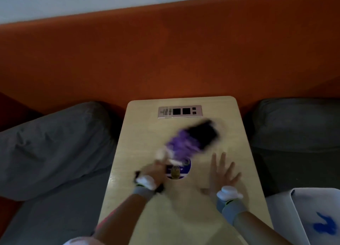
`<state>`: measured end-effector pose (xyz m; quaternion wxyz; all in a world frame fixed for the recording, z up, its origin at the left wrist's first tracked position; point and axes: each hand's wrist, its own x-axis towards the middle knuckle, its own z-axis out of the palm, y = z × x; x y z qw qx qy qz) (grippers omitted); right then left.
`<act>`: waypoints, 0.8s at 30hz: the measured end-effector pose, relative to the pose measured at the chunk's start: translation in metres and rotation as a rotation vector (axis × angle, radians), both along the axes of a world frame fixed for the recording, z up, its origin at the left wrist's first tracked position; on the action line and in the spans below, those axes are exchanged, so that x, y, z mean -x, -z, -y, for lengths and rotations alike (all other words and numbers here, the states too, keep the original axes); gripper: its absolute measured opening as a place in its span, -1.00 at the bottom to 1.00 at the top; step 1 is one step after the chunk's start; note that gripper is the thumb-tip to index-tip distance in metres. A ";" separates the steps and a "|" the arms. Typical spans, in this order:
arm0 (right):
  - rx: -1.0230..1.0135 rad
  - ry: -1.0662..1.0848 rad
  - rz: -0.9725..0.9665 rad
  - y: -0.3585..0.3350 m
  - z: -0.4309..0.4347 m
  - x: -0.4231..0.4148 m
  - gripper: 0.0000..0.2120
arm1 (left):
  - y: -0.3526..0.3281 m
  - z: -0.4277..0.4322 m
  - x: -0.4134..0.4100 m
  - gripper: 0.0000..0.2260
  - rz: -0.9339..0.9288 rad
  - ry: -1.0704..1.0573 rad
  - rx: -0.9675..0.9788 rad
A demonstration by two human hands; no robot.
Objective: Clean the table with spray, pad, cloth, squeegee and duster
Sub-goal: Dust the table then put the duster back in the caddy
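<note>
A light wooden table [139, 127] runs away from me between two grey seats. My left hand [156, 171] grips the white handle of a duster [191, 138], whose purple and black head is motion-blurred over the table's middle. My right hand [223, 173] rests flat on the tabletop to the right of it, fingers spread, holding nothing. A round purple sticker [182, 171] on the table is partly hidden by the duster handle and my left hand. Both wrists carry grey bands with white trackers.
A metal socket panel [180, 111] is set into the table's far end. Grey cushions [55, 149] lie left and right [298, 134], against an orange padded backrest [165, 51]. A white bag with a blue mark [316, 219] sits at the lower right.
</note>
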<state>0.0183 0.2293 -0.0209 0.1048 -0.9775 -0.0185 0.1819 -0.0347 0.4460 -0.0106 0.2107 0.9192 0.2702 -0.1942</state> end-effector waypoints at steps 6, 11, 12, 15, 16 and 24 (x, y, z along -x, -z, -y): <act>-0.035 -0.217 -0.100 -0.012 -0.003 0.011 0.05 | 0.006 0.013 0.022 -0.45 0.141 -0.289 -0.136; -0.076 -0.191 0.082 -0.022 0.004 0.015 -0.43 | 0.013 0.044 0.076 -0.65 0.064 0.571 -0.091; -0.056 -0.184 0.101 -0.016 0.008 0.016 -0.44 | 0.009 0.034 0.074 -0.72 -0.028 0.533 -0.108; -0.044 -0.155 0.126 -0.020 0.013 0.027 -0.32 | 0.010 -0.018 0.061 -0.59 0.109 0.105 -0.258; -0.037 -0.158 0.130 -0.020 0.013 0.033 -0.29 | 0.010 -0.021 0.055 -0.54 0.142 -0.076 -0.237; 0.007 -0.098 0.033 -0.008 0.028 0.070 -0.26 | 0.003 0.048 0.067 -0.59 0.188 0.554 -0.078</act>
